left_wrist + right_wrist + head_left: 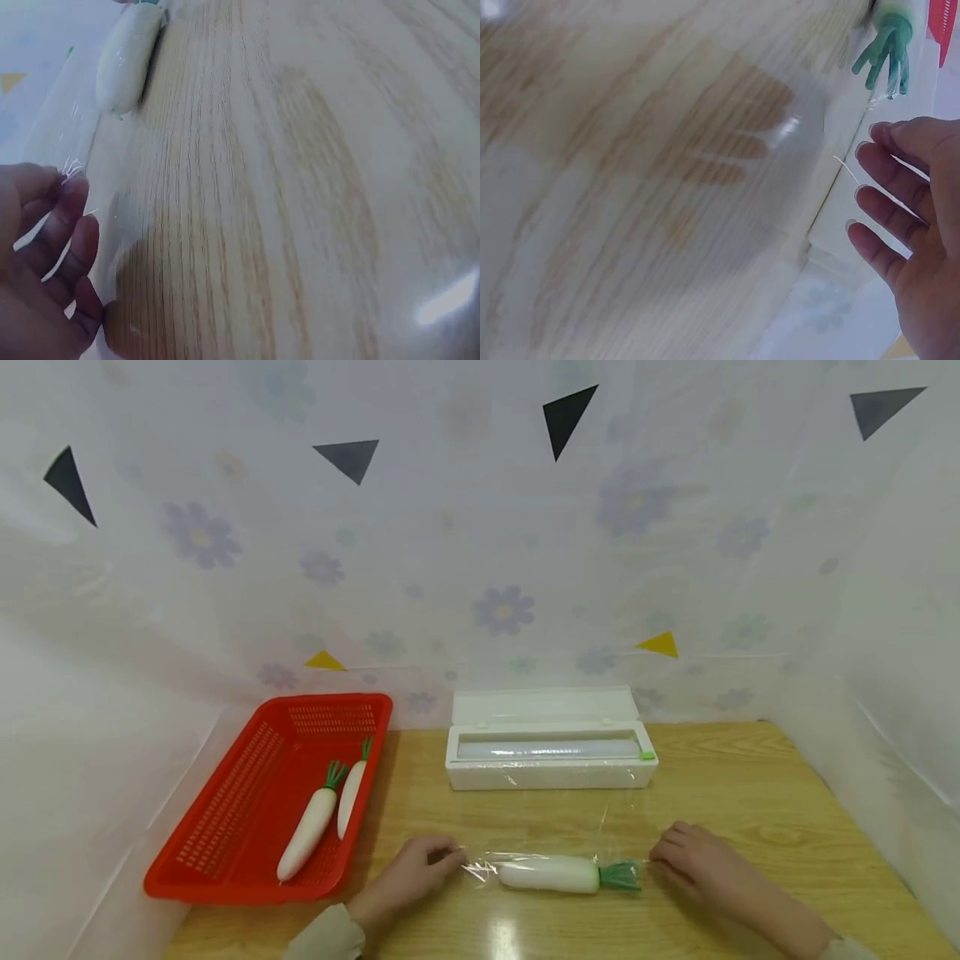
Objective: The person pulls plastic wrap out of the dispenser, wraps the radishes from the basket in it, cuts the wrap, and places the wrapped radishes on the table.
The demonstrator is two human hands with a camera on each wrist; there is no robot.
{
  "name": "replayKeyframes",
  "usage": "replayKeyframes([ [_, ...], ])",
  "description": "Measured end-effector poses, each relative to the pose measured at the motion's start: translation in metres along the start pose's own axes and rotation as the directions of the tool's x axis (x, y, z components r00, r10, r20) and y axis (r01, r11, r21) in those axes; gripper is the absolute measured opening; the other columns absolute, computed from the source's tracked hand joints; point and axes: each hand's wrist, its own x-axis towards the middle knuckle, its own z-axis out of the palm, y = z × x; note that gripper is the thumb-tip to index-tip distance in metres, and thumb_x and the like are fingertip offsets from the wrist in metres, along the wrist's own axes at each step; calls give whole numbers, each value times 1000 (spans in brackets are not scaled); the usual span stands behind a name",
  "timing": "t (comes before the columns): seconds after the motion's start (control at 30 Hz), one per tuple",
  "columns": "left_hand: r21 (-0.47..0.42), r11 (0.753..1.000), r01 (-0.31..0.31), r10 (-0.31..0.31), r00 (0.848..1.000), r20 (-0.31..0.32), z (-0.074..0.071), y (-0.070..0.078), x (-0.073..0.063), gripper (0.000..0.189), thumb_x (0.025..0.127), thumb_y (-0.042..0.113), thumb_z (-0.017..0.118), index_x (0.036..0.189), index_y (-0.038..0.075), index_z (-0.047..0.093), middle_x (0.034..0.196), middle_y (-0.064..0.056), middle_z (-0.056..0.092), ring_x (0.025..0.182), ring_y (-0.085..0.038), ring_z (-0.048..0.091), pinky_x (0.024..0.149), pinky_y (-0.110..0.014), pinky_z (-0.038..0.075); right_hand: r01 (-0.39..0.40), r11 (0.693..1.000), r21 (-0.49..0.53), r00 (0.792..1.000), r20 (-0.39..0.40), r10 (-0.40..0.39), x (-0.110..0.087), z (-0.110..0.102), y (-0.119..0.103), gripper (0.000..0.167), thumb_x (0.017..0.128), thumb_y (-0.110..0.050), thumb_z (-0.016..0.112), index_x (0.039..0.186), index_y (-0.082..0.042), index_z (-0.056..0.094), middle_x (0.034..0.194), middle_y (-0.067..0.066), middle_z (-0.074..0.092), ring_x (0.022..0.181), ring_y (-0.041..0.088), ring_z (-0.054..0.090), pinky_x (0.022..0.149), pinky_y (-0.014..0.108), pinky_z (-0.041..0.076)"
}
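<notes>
A white radish [551, 873] with a green stub of leaves lies crosswise near the front of the table, its leaf end to the right. Clear cling film [480, 863] covers it and stretches back toward the white dispenser box [551, 775]. My left hand [416, 872] pinches the film's left corner between thumb and forefinger, just past the radish's tip. At the other end, beyond the green leaves [891, 56], my right hand [697, 864] pinches the film's right edge between thumb and forefinger. In the right wrist view its other fingers [889, 210] are loosely bent.
On the left stands a red plastic basket [251, 793] with two more white radishes [309, 833] in it. The box's lid [543, 705] is up, showing the film roll [547, 749]; a green slider [647, 756] sits at its right end. Patterned white sheeting [442, 552] encloses the table.
</notes>
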Motion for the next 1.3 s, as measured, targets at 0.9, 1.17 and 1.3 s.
replayKeyframes([
  [0.9,-78,979,190,-206,916,-345,9,37,9,21,102,19,66,109,0,71,88,-4,64,75,-15,57,64,-29,49,-89,986,-144,996,-40,84,23,-22,-12,26,109,-35,55,100,-19,73,93,-12,64,85,10,59,72,37,53],
  [1.17,656,710,-257,439,890,-127,57,79,4,13,93,22,79,105,18,76,103,6,69,96,-13,62,79,-28,50,82,992,-98,994,-66,-88,53,-9,-62,54,115,-37,25,107,-15,74,102,-9,65,94,11,62,82,31,54],
  [1.3,782,550,-295,485,874,-12,78,82,7,19,90,30,81,106,23,73,105,8,67,101,-11,63,78,-25,46,120,985,-122,991,-47,-127,54,8,-77,46,116,-29,30,115,-11,73,108,-4,64,98,17,62,86,34,53],
])
